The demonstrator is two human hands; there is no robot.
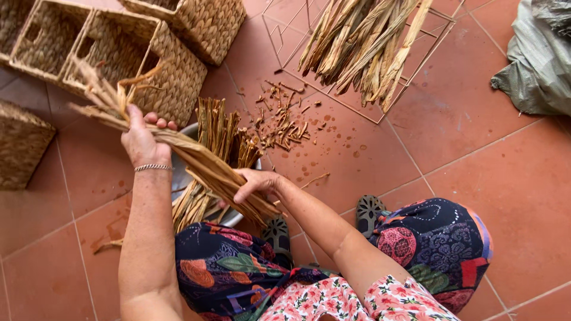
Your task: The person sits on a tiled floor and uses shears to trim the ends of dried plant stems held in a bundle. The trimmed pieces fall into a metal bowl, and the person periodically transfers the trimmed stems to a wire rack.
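Over a metal basin [178, 178] of dried leaf strips on the tiled floor [476, 178], the left hand [141, 142] and right hand [256, 181] each clench fingers around one long bundle of dried leaves [202, 166].

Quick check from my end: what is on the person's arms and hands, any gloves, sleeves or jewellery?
No gloves. Both arms are bare up to the edge of the picture, with no sleeves showing. The left hand has a thin silver bracelet at the wrist. The right hand shows no ring or band.
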